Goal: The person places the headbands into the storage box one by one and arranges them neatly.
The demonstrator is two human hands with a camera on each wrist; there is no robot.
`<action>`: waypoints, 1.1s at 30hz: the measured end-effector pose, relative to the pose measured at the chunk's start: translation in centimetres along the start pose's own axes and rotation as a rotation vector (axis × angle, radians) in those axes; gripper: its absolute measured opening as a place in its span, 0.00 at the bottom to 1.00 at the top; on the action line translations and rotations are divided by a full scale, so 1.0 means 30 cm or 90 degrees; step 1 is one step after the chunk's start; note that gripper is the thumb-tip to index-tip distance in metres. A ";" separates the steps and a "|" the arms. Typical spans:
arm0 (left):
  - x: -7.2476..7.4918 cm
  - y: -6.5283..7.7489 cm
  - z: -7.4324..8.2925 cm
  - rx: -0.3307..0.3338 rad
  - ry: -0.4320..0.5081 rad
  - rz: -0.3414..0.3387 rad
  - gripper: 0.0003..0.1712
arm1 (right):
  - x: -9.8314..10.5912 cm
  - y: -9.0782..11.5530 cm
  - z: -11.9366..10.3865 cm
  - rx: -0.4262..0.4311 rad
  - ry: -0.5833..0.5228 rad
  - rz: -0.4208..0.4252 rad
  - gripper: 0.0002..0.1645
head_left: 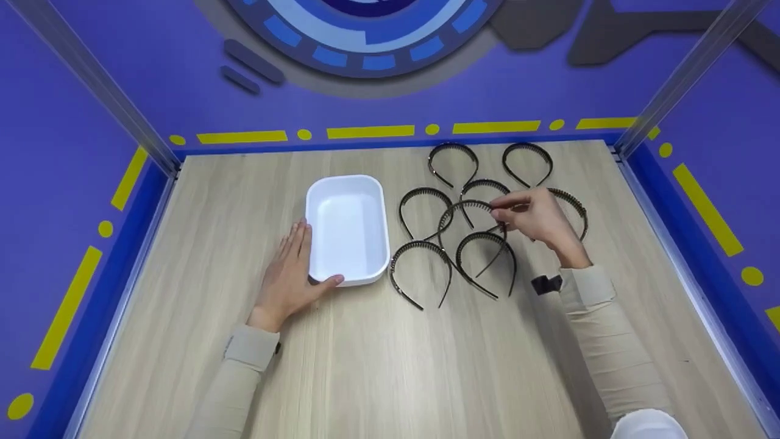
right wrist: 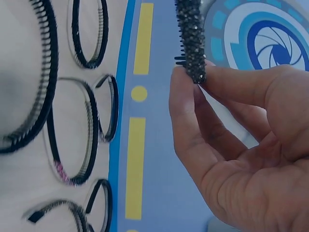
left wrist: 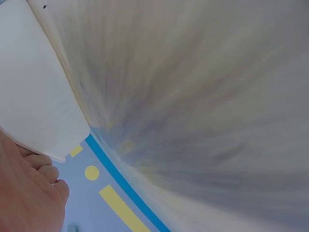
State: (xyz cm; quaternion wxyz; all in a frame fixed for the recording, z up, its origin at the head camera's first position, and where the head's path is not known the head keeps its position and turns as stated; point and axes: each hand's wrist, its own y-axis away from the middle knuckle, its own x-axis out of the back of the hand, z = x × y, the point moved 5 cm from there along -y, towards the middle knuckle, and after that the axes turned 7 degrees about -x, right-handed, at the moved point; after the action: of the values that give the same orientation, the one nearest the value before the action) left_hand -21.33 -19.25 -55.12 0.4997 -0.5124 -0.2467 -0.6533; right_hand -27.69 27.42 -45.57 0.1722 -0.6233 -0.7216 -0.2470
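A white rectangular plastic basin [head_left: 347,231] stands on the table left of the headbands. My left hand [head_left: 289,274] rests against its left side with straight fingers, the thumb at the near corner. In the left wrist view, knuckles [left wrist: 41,169] show beside the basin's white wall [left wrist: 38,82]. My right hand [head_left: 536,216] pinches one dark, toothed headband [head_left: 469,203] between thumb and fingertips. In the right wrist view, that headband [right wrist: 192,43] has a sparkly, beaded outer face. Several more black headbands lie around and below it, such as one at the near left [head_left: 420,242].
Two headbands, one at the back [head_left: 454,145] and one at the far right [head_left: 529,145], lie near the blue back wall [head_left: 378,110]. Another [head_left: 582,210] is partly behind the right hand. Metal posts [head_left: 688,73] frame the corners. A white rounded object [head_left: 649,425] shows at the bottom right.
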 end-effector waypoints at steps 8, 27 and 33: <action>0.005 0.002 -0.001 0.001 -0.001 0.007 0.74 | -0.073 -0.058 -0.061 0.017 -0.024 -0.014 0.14; 0.002 0.001 0.000 0.004 -0.004 0.017 0.74 | -0.207 -0.160 -0.215 0.072 0.016 -0.028 0.13; -0.008 0.000 0.000 0.012 -0.003 0.003 0.74 | -0.269 -0.186 -0.258 0.078 -0.001 -0.054 0.14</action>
State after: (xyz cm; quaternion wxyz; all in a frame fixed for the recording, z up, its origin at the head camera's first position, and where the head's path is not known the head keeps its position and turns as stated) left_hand -21.35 -19.16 -55.34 0.5054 -0.5101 -0.2525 -0.6485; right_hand -32.32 15.85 -44.53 0.1990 -0.5806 -0.7614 -0.2086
